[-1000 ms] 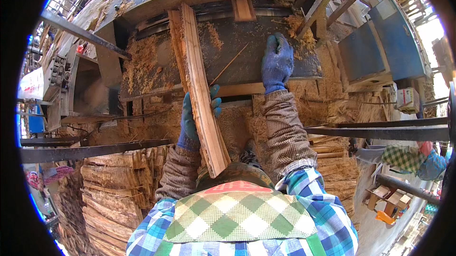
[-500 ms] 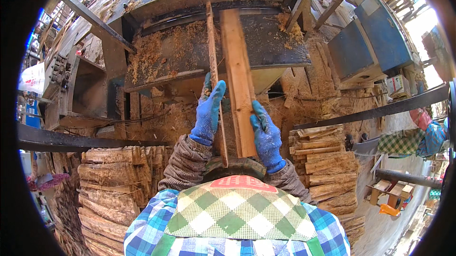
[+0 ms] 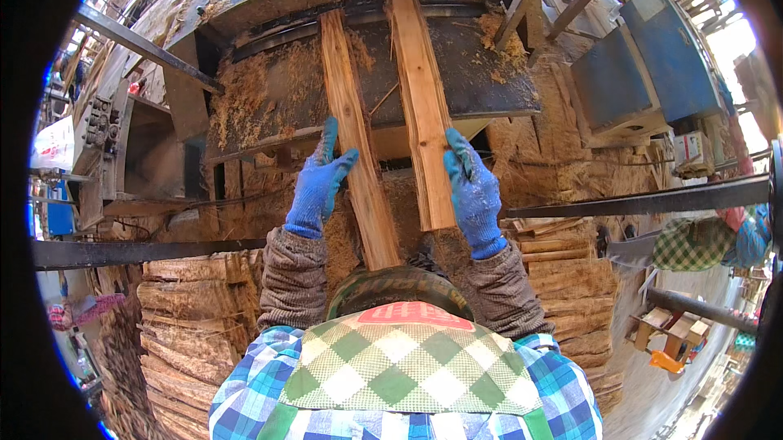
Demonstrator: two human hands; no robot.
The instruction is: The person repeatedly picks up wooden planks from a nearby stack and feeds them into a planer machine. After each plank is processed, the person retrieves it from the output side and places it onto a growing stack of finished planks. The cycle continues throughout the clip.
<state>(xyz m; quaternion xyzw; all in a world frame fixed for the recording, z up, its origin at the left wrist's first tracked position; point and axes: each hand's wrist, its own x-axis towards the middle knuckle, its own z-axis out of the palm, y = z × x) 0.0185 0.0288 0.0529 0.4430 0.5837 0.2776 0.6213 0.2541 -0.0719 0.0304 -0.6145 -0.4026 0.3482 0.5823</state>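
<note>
Two long rough-sawn boards lie side by side on the dark metal machine table (image 3: 285,85), their near ends sticking out toward me. My left hand (image 3: 316,187), in a blue glove, is closed on the outer edge of the left board (image 3: 349,110), with the thumb over its face. This board is narrower, tilts slightly, and its near end reaches almost to my body. The right board (image 3: 426,106) is wider, with its far end at the slot along the back of the table. My right hand (image 3: 475,195), gloved too, grips its outer edge near the near end.
Sawdust (image 3: 245,110) covers much of the table's left side. Stacked rough boards stand at my left (image 3: 192,318) and right (image 3: 571,293). Dark metal bars (image 3: 636,197) cross at both sides. Blue cabinets (image 3: 616,81) stand right; another person's sleeve (image 3: 750,236) shows far right.
The left board has turned from its narrow edge to show its broad face. The right board has slid away from me to the back slot. My hands have moved farther apart and forward.
</note>
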